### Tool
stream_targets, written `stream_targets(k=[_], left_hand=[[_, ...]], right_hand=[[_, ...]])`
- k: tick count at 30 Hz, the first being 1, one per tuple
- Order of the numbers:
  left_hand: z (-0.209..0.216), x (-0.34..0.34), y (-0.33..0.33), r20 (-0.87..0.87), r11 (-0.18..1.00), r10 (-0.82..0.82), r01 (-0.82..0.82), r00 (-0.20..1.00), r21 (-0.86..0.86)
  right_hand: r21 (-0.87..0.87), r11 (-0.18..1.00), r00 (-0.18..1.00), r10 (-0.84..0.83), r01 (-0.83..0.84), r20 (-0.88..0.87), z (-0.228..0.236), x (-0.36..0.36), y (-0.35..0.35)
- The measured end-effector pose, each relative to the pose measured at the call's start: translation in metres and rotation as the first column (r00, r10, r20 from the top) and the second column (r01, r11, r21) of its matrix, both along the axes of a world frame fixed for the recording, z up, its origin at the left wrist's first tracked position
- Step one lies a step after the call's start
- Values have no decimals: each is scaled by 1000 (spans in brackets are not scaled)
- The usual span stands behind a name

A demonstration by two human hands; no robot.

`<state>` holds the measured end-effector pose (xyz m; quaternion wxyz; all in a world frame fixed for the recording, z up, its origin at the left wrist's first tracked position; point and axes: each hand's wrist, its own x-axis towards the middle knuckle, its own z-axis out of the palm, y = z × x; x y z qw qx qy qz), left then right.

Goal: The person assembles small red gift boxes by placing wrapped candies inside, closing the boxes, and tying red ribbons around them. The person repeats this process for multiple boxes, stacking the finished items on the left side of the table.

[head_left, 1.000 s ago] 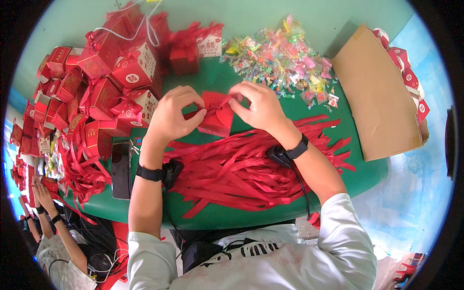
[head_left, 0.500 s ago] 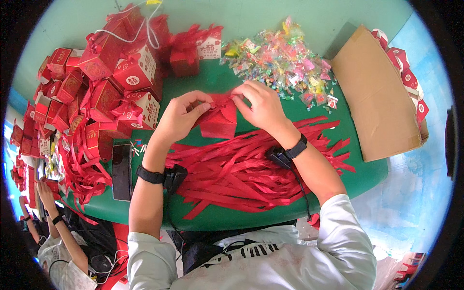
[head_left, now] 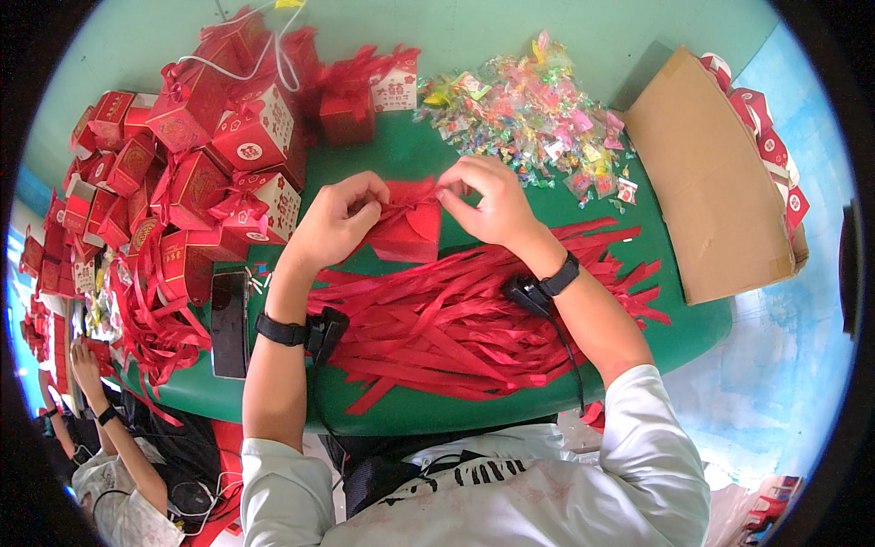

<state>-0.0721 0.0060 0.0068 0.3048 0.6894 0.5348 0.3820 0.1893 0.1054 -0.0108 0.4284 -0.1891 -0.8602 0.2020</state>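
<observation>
Red paper box (head_left: 406, 235), ribbon-topped, pinched by left hand (head_left: 335, 225) and right hand (head_left: 488, 202) fingers.

Green table (head_left: 437, 415), round-edged, crowded. Loose red ribbons (head_left: 456, 319) sprawl over its near middle (the landmark here). Left of the ribbons: black phone (head_left: 229, 324), flat, close to the table's edge. Beyond and left: heap of red gift boxes (head_left: 191, 164), some ribbon-tied. Straight beyond: scatter of wrapped candies (head_left: 533, 114). Right of the ribbons: brown cardboard sheet (head_left: 711, 182), overhanging the rim.
</observation>
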Motion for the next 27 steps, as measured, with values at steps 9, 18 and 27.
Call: stream_targets(k=[9,18,27], left_hand=[[9,3,-3,2,1000,13,-13,1000,-24],[-2,1,-2,39,1000,1,-1,999,8],[4,6,-3,-36,1000,19,-19,999,-22]], right_hand=[[-751,502,898,331,-429,-292,-10,6,17],[-862,335,924,117,-381,-363,11,0,1],[-595,791,989,135,-146,-64,-3,-1,2]])
